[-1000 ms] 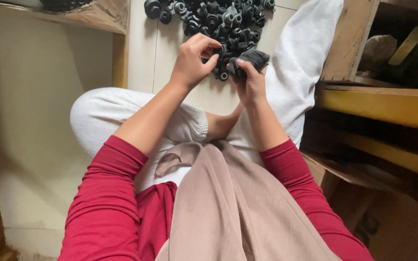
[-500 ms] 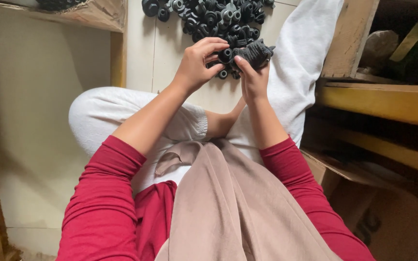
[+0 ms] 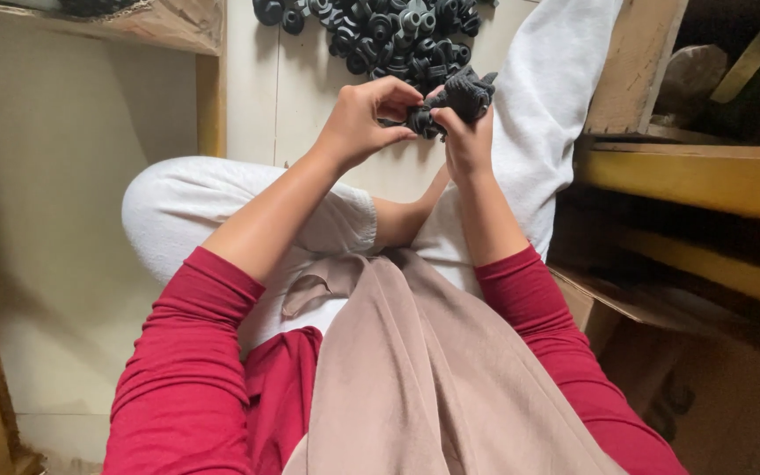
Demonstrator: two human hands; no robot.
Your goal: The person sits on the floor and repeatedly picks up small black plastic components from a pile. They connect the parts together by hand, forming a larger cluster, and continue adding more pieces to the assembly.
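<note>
I sit on a pale floor with my legs in white trousers. My left hand (image 3: pixel 362 119) pinches a small black rubber part (image 3: pixel 421 120) between thumb and fingers. My right hand (image 3: pixel 466 141) is closed around a bunch of the same black rubber parts (image 3: pixel 468 92), whose tops stick out above the fingers. The two hands meet at the small part. Just beyond them a pile of black rubber parts (image 3: pixel 389 31) lies on the floor, running out of the top of the view.
A wooden shelf unit (image 3: pixel 688 167) with yellow edges stands on the right. A wooden board (image 3: pixel 208 105) and ledge stand at upper left. A cardboard box (image 3: pixel 626 308) sits by my right side. Red sleeves and a beige cloth (image 3: pixel 415 378) cover my lap.
Both hands have lifted away from the pile and come towards me. The bunch in my right hand now shows above its fingers, and my left hand presses a part against it.
</note>
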